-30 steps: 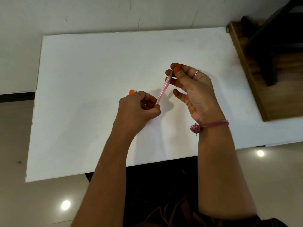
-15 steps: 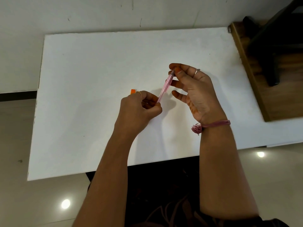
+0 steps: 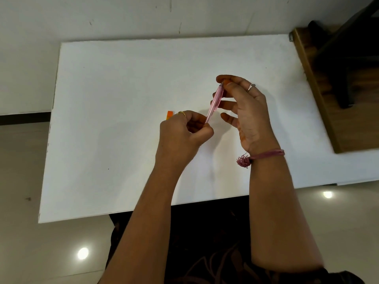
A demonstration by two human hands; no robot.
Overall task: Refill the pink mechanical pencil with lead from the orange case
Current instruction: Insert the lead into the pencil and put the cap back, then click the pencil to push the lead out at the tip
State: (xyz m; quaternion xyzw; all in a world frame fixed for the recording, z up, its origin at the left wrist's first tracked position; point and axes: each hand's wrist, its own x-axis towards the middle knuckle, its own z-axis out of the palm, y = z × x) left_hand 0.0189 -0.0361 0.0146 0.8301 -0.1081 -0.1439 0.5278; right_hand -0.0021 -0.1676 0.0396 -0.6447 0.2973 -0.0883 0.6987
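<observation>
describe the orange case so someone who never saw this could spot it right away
Start at the white table and find the left hand near its middle. Just beyond that hand's knuckles, a small orange case peeks out on the tabletop. It is the only bright orange piece lying there; the pink pencil is held up between both hands.

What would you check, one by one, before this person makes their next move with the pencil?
1. Pink pencil held at both ends: ok. The left hand pinches the lower end, the right hand the upper end.
2. Pencil clear of the white table: ok, it is held tilted above it.
3. Orange case within reach: ok, it lies on the table just beyond the left hand, mostly hidden by it.
4. Case open or closed: cannot tell.
5. Pencil cap off, ready for lead: cannot tell, the right fingertips cover that end.
6. Lead stick in hand: cannot tell, too small to see.
</observation>
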